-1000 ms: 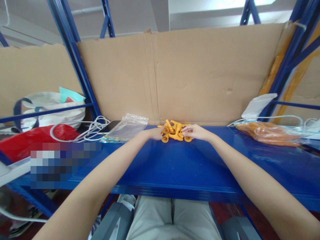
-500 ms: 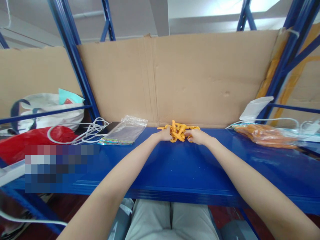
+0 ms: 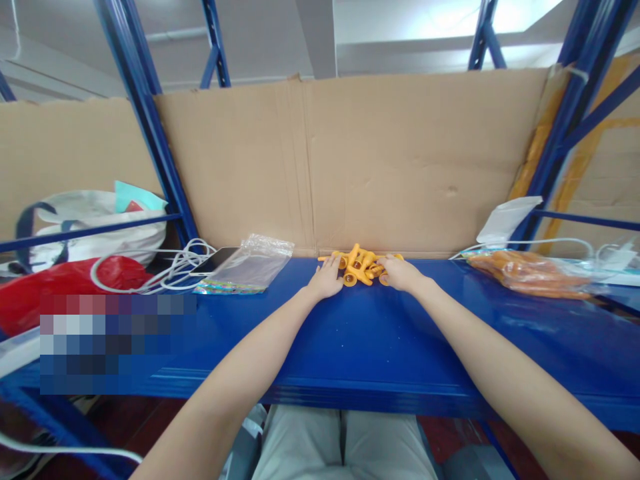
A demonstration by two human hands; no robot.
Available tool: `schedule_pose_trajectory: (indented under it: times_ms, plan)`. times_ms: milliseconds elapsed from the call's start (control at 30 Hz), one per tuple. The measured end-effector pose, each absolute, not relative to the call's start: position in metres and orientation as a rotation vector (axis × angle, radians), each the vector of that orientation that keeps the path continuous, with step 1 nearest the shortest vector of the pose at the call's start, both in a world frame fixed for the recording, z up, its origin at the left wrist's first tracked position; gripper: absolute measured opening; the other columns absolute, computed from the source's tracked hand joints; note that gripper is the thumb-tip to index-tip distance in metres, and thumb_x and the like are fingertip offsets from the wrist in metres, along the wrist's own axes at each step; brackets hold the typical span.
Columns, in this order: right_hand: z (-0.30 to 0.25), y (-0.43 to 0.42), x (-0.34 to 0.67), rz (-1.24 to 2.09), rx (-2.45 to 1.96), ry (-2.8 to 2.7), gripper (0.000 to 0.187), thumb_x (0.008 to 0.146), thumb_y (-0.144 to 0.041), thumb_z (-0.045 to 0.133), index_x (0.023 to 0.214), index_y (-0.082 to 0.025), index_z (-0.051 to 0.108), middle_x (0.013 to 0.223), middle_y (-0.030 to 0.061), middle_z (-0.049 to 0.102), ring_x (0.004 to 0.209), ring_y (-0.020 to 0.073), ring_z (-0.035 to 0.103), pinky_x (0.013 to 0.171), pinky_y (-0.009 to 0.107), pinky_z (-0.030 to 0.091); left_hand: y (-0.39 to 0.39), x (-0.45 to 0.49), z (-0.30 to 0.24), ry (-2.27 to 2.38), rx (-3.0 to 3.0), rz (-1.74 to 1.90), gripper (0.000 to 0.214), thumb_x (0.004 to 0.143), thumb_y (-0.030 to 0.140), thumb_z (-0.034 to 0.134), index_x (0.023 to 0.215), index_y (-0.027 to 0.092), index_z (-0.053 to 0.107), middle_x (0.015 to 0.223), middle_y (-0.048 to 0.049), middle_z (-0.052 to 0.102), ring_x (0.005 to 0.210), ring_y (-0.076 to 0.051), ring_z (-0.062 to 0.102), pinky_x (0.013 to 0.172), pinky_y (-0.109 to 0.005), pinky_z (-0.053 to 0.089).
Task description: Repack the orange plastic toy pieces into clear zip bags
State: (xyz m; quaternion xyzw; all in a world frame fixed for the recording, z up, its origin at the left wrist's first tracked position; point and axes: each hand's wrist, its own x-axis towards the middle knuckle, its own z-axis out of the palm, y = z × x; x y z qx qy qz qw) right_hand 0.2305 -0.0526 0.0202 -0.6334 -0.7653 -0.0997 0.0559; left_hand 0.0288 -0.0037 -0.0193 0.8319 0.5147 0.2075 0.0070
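A small heap of orange plastic pieces [image 3: 361, 264] lies on the blue shelf [image 3: 360, 340], close against the cardboard back wall. My left hand [image 3: 326, 280] rests at the heap's left side with fingers stretched out, touching the pieces. At the heap's right side my right hand [image 3: 399, 272] lies over the pieces with fingers curled; whether it grips one is hidden.
A clear plastic bag [image 3: 250, 264], a phone [image 3: 216, 260] and white cables [image 3: 165, 267] lie to the left. A red bag [image 3: 60, 287] and a white bag [image 3: 95, 227] sit further left. A bag of orange parts [image 3: 530, 273] lies at right. Blue rack posts [image 3: 145, 127] flank the shelf.
Both hands have kept working at the orange heap. The left hand's fingers have opened and flattened beside it. The view has tilted slightly.
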Motion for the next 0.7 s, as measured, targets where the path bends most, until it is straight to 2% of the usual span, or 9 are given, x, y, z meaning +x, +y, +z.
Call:
schedule_pose_trajectory:
  times_ms: [100, 200, 267, 433, 567, 700]
  plan:
    - [0.021, -0.054, 0.230, -0.300, -1.959, -2.318, 0.041, 0.085, -0.017, 0.052, 0.126, -0.015, 0.054, 0.129, 0.0145, 0.056, 0.114, 0.0243, 0.058, 0.091, 0.031, 0.044, -0.013, 0.031, -0.010, 1.630, 2.644, 0.681, 0.055, 0.082, 0.018, 0.050, 0.136, 0.017, 0.039, 0.149, -0.0131, 0.038, 0.138, -0.025, 0.034, 0.111, -0.045, 0.033]
    - [0.022, -0.056, 0.228, -0.301, -1.973, -2.308, 0.042, 0.084, -0.017, 0.052, 0.126, -0.013, 0.054, 0.129, 0.0162, 0.056, 0.115, 0.0266, 0.057, 0.090, 0.033, 0.046, -0.018, 0.033, -0.003, 1.617, 2.713, 0.742, 0.041, 0.080, 0.011, 0.046, 0.121, 0.014, 0.053, 0.130, -0.0121, 0.058, 0.121, -0.022, 0.054, 0.103, -0.036, 0.042]
    - [0.022, -0.057, 0.227, -0.295, -1.966, -2.305, 0.041, 0.084, -0.017, 0.052, 0.125, -0.012, 0.055, 0.128, 0.0171, 0.057, 0.115, 0.0275, 0.057, 0.090, 0.034, 0.047, -0.019, 0.036, 0.000, 1.618, 2.756, 0.787, 0.032, 0.081, 0.010, 0.045, 0.110, 0.013, 0.059, 0.118, -0.0116, 0.064, 0.111, -0.022, 0.060, 0.098, -0.035, 0.046]
    - [0.023, -0.051, 0.234, -0.265, -1.873, -2.233, 0.036, 0.085, -0.024, 0.055, 0.120, -0.019, 0.060, 0.123, 0.0119, 0.061, 0.112, 0.0234, 0.059, 0.093, 0.031, 0.046, -0.022, 0.040, -0.002, 1.503, 2.903, 0.825, 0.028, 0.083, 0.010, 0.045, 0.102, 0.014, 0.064, 0.111, -0.0104, 0.068, 0.106, -0.021, 0.062, 0.097, -0.034, 0.047]
    - [0.033, -0.038, 0.255, -0.239, -1.691, -2.016, 0.029, 0.086, -0.025, 0.054, 0.111, -0.015, 0.065, 0.115, 0.0114, 0.066, 0.107, 0.0206, 0.062, 0.095, 0.030, 0.046, -0.023, 0.041, -0.006, 1.460, 2.926, 0.778, 0.032, 0.086, 0.011, 0.041, 0.108, 0.015, 0.063, 0.116, -0.0088, 0.066, 0.108, -0.019, 0.061, 0.097, -0.030, 0.047]
    - [0.051, -0.047, 0.290, -0.033, -1.699, -1.854, 0.020, 0.085, -0.023, 0.055, 0.096, -0.015, 0.069, 0.097, 0.0083, 0.072, 0.084, 0.0180, 0.068, 0.078, 0.027, 0.052, -0.025, 0.041, -0.007, 1.484, 2.885, 0.731, 0.035, 0.090, 0.015, 0.039, 0.117, 0.015, 0.060, 0.126, -0.0084, 0.061, 0.115, -0.019, 0.058, 0.100, -0.029, 0.045]
